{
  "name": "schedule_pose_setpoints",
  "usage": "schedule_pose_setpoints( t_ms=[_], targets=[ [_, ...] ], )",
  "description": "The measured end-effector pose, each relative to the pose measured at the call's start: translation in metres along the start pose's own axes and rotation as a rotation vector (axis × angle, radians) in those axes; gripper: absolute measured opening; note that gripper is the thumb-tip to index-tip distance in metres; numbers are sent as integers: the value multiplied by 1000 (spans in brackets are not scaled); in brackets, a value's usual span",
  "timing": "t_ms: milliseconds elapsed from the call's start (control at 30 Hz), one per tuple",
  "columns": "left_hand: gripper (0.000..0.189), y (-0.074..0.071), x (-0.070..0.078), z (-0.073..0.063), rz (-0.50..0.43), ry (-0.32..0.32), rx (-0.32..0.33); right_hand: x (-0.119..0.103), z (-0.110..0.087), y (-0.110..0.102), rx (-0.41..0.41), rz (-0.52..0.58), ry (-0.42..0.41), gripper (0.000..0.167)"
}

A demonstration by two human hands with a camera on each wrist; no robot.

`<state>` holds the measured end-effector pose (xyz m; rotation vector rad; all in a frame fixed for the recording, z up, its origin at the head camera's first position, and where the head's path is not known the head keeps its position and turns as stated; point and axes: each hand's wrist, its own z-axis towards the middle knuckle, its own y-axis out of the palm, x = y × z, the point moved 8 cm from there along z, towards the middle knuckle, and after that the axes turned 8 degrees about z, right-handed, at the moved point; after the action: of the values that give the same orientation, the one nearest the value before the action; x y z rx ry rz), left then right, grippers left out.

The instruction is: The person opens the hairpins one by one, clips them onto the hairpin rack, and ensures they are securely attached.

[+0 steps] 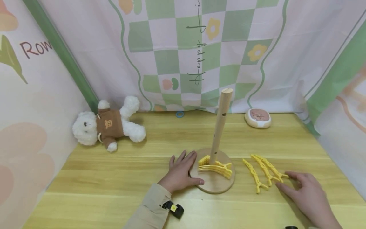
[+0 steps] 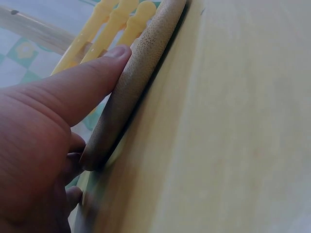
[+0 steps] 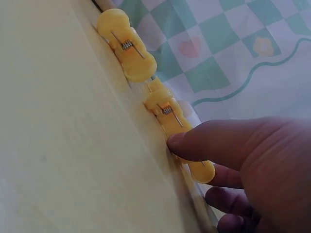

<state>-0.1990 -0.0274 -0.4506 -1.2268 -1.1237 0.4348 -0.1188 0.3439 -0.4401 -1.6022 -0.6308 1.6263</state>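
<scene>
A round wooden base [image 1: 215, 187] with an upright wooden pole [image 1: 221, 124] stands on the table. Several yellow claw-type hair clips [image 1: 218, 170] lie together on it, around the pole's foot. My left hand [image 1: 180, 173] rests on the left side of the base, fingers spread, its thumb [image 2: 97, 80] at the rim. To the right of the base lie three more yellow hair clips [image 1: 254, 175]; small metal springs show on them in the right wrist view. At the forked end of the rightmost clip [image 1: 275, 170], my right hand [image 1: 310, 194] pinches with thumb and index finger.
A white plush toy [image 1: 110, 124] in a brown shirt lies at the back left. At the back right is a small rounded device [image 1: 258, 118]; a blue ring [image 1: 179, 114] lies near the back edge. Printed curtains [image 1: 188, 57] hang behind and beside the table.
</scene>
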Motion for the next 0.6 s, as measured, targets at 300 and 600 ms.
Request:
schedule_pose_setpoints(
  t_ms=[300, 600],
  targets=[
    [107, 1, 0, 0, 1, -1, -6, 5, -4, -9, 86, 54, 39, 54],
    [108, 1, -2, 1, -10, -8, 0, -3, -12, -21, 269, 150, 51, 41]
  ],
)
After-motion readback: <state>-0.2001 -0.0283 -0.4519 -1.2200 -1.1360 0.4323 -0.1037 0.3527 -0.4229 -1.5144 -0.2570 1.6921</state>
